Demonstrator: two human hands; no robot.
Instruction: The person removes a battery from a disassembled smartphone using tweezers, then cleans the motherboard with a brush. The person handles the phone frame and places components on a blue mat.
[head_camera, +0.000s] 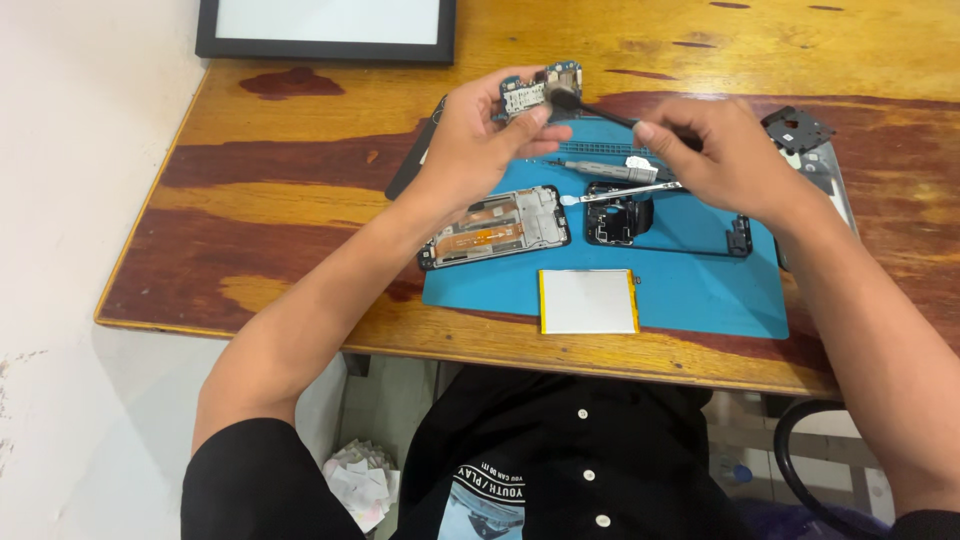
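phone parts on a mat (700, 290) at the table's (300, 200) near edge
opened phone frame (495, 228) left, battery (588, 301) nearest the edge, camera housing (618, 215) right of the frame.

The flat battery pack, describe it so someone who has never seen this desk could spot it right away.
Start at the wooden table and find the blue work mat in front of the person. The battery pack lies flat at the mat's near edge, overhanging it slightly, below both hands. It is the only plain pale rectangle with thin yellow side edges; the opened phone frame and other parts nearby are dark and cluttered.
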